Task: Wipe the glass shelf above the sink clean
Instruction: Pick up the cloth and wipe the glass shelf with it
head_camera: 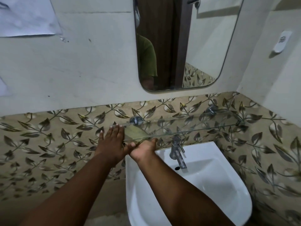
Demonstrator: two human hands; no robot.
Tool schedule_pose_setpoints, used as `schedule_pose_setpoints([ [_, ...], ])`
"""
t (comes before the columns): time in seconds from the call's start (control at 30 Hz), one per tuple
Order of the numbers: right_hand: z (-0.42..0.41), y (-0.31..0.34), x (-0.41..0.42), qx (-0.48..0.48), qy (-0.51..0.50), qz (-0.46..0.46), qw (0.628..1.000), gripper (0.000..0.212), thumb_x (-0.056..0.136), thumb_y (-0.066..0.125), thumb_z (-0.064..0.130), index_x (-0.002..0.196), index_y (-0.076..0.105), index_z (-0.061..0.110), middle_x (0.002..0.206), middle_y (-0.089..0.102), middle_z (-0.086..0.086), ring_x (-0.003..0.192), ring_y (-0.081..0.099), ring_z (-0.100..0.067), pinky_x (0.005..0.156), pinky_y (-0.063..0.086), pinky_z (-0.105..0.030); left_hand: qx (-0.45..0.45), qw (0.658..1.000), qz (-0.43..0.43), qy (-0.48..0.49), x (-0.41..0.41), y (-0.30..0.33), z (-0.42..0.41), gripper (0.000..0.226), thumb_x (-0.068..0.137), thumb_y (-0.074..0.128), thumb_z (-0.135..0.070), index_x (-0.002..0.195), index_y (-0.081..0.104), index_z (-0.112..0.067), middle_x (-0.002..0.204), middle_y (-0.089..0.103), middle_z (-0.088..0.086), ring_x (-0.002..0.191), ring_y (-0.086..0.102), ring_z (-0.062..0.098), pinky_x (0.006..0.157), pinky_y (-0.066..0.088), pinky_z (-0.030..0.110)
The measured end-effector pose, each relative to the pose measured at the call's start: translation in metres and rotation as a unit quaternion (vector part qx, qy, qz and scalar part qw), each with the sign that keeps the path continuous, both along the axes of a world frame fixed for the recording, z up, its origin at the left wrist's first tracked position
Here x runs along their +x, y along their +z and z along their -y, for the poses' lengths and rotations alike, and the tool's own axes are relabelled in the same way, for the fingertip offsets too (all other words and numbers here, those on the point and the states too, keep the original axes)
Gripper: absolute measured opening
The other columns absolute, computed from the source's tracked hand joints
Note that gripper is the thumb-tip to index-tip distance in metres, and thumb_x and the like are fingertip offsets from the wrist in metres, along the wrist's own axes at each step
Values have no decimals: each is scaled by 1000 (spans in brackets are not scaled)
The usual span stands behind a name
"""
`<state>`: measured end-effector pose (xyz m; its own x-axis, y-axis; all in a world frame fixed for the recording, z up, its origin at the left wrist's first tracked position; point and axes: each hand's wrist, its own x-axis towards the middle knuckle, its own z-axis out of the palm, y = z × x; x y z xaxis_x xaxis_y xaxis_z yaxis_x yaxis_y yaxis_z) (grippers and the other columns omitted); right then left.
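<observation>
The clear glass shelf (203, 126) runs along the leaf-patterned tiles above the white sink (130, 176), held by two metal brackets (136, 120). My left hand (112, 141) lies flat with straight fingers at the shelf's left end, holding nothing. My right hand (143, 149) is palm up at the front edge just beside it, thumb over the glass and fingers hidden beneath the shelf. An olive-green cloth (135, 132) shows through the glass where those fingers are, pressed against the shelf.
A metal tap (176, 150) stands under the shelf's middle. A mirror (203, 46) hangs above, reflecting a person in a green shirt. A white holder (281, 43) is fixed to the right wall, and paper sheets (27, 15) hang top left.
</observation>
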<state>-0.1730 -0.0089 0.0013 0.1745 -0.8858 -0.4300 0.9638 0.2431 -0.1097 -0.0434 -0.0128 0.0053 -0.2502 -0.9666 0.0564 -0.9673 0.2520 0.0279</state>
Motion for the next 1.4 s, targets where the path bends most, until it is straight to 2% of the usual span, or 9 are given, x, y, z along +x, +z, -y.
schedule_pose_setpoints([
  [0.1, -8, -6, -17, -18, -3, -20, 1000, 94, 91, 16, 77, 135, 62, 8, 128, 66, -28, 119, 58, -42, 61, 53, -34, -2, 1000, 9, -1, 1, -1, 0, 132, 50, -31, -91, 158, -9, -19, 169, -10, 5, 155, -12, 21, 122, -7, 51],
  [0.2, -13, -8, -43, -13, -38, -24, 999, 87, 92, 22, 76, 133, 61, 9, 129, 64, -25, 128, 52, -46, 90, 51, -59, -9, 1000, 9, -1, 2, -3, 3, 128, 55, -29, -91, 158, -9, -18, 169, -10, 5, 155, -12, 21, 124, -5, 52],
  [0.27, -10, -7, -56, 5, -63, -17, 998, 84, 93, 21, 75, 135, 57, 12, 130, 60, -23, 133, 46, -44, 107, 34, -62, -11, 1000, 7, 2, 3, -6, 6, 125, 58, -25, -91, 158, -8, -18, 169, -8, 5, 155, -11, 22, 124, -4, 53],
  [0.4, 2, -2, -44, 27, -63, -30, 997, 90, 92, 16, 78, 146, 50, 14, 153, 46, -21, 143, 37, -43, 116, 24, -61, -12, 1000, 7, 4, 2, -8, 6, 125, 58, -23, -92, 159, -6, -18, 169, -8, 4, 155, -10, 22, 124, -3, 54],
  [0.57, -5, -3, -30, 2, 0, -65, 998, 95, 91, 14, 78, 144, 55, 10, 143, 55, -27, 130, 50, -46, 78, 52, -49, -16, 1000, -5, -1, 2, -7, 3, 129, 56, -25, -93, 159, -4, -17, 169, -7, 5, 155, -9, 22, 123, -4, 54],
  [0.77, -23, -8, -87, 2, -49, -77, 996, 83, 96, 20, 71, 125, 63, 7, 109, 72, -30, 109, 62, -44, 92, 47, -55, -15, 1000, 11, 0, 2, -7, 6, 124, 59, -24, -92, 158, -10, -19, 168, -11, 5, 155, -12, 22, 124, -4, 54],
  [0.93, 3, -2, -83, 25, -66, -57, 996, 83, 95, 22, 71, 131, 60, 7, 132, 61, -27, 128, 51, -45, 117, 26, -63, -13, 1000, 12, 5, 3, -9, 4, 124, 59, -23, -92, 158, -9, -19, 168, -12, 5, 154, -13, 22, 124, -5, 54],
  [1.17, -13, -6, -80, -27, -16, -62, 998, 88, 93, 25, 75, 138, 59, 8, 130, 63, -31, 119, 62, -49, 93, 52, -60, -9, 1000, 15, 4, 0, -5, 3, 126, 56, -25, -93, 158, -10, -19, 168, -12, 6, 154, -13, 22, 123, -6, 54],
  [1.4, -5, -10, -118, 24, -104, -37, 994, 84, 94, 19, 75, 128, 59, 9, 122, 62, -27, 112, 56, -46, 87, 48, -58, 5, 1000, 22, 10, -1, -1, 1, 126, 56, -22, -93, 157, -13, -19, 167, -16, 4, 154, -16, 22, 123, -7, 54],
])
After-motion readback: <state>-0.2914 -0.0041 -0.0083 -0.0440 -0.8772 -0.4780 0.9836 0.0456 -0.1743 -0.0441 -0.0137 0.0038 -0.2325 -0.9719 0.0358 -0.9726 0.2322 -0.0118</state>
